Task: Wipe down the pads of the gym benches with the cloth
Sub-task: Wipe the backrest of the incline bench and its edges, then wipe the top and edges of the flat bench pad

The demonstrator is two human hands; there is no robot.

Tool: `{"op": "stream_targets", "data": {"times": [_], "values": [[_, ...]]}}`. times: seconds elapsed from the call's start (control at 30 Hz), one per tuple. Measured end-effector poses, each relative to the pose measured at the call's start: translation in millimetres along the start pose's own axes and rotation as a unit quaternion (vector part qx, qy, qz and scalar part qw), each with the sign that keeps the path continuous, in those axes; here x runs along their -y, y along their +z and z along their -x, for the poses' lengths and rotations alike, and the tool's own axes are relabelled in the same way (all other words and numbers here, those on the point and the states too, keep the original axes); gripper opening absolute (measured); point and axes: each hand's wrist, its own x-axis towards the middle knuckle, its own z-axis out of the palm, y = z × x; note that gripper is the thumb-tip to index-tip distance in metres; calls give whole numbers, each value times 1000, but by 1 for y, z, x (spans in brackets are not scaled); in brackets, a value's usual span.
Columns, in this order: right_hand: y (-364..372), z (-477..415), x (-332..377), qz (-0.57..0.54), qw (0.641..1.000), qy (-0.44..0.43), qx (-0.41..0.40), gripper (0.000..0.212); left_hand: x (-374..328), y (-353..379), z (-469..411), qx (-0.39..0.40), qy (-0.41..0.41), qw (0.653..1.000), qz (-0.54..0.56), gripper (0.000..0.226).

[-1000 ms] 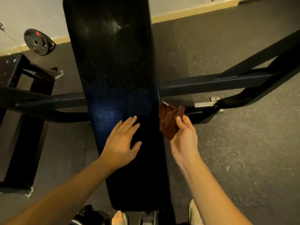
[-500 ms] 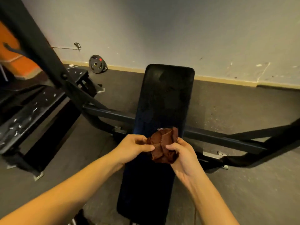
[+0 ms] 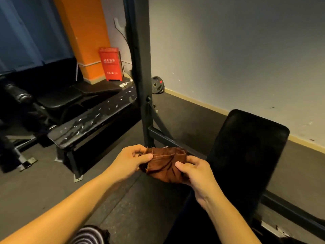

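Cloth [image 3: 167, 164]: brown and bunched up in a lump, held up in the air between both hands, not on any pad right now
Left hand [image 3: 130, 161]: grips the left side of the cloth, with thumb and fingers curled on it
Right hand [image 3: 195, 173]: pinches the right side, thumb on top and fingers under
Near bench pad [image 3: 246, 155]: big and black, just to the right of the hands and lower down; the cloth is beside it, not touching it
Post [image 3: 139, 67]: a tall black bar that stands up right behind the hands
Other bench [image 3: 91, 124]: off to the left past the post, well apart from the hands; its long black pad has little white marks on it
Far back: a red box [image 3: 110, 66] by an orange pillar [image 3: 84, 32], and a round weight plate [image 3: 157, 85] by the wall
Step, I think: getting the cloth ready in the hands before it goes down on a pad
What could go wrong: the cloth is a lump, so only a small bit may touch the pad and some spots may get missed; the hands hold it only at its sides, so it could slip and drop on the floor [image 3: 44, 182], pick up dirt and smear it on the pad; the post is close, so an arm could bump it on the way to the other bench
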Motion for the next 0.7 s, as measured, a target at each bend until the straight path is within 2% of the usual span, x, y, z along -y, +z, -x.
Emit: {"op": "stream_targets", "data": {"times": [0.1, 0.2, 0.27, 0.33, 0.37, 0.43, 0.53, 0.63, 0.7], "values": [[73, -24, 8, 20, 1000, -18, 14, 13, 20, -77, -27, -3, -47, 999, 22, 5], [141, -43, 25, 73, 995, -40, 46, 18, 32, -143, -45, 6, -83, 996, -9, 7], [179, -53, 38, 137, 985, -68, 80, 20, 30, -180, -47, -20, -9, 995, -94, 32], [209, -64, 49, 210, 969, -91, 96, 21, 19, -211, -43, -20, 130, 976, -173, 57], [223, -68, 54, 239, 961, -96, 100, 19, 12, -222, -40, 2, 188, 961, -202, 63], [245, -74, 60, 266, 953, -99, 104, 14, 4, -237, -38, 25, 264, 921, -284, 58], [267, -78, 66, 241, 960, -91, 111, 9, -1, -251, -39, -19, 323, 874, -362, 38], [279, -80, 74, 168, 976, -52, 131, 10, -2, -264, -39, -57, 358, 860, -359, 23], [288, -81, 78, 97, 984, -22, 148, 19, -3, -273, -40, -82, 361, 863, -344, 15]]}}
